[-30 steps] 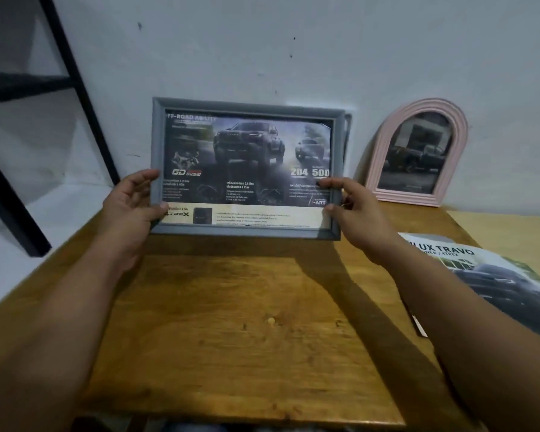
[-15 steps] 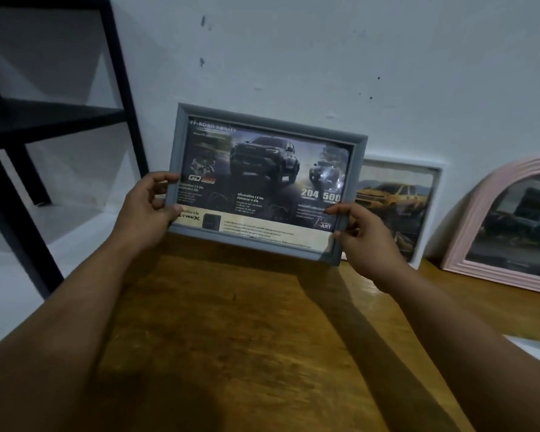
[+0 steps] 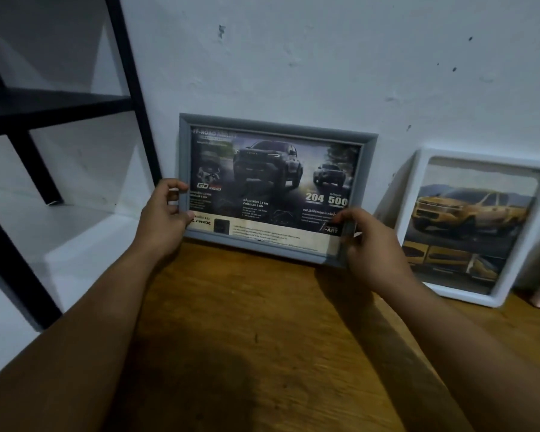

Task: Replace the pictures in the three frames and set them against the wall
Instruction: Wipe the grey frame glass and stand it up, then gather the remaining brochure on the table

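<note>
Your left hand (image 3: 162, 218) is pinching the grey frame (image 3: 272, 190) at its nine o'clock edge, your right hand (image 3: 368, 244) gripping its five o'clock corner. It is standing at the wall (image 3: 325, 57) on the table (image 3: 262, 322), so be easing both hands off together. The white frame (image 3: 477, 226) is leaning at three o'clock.

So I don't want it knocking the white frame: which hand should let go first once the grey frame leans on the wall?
Probably the left hand. It grips the grey frame on its open side; the right hand grips the edge nearest the white frame and can steady it.
</note>
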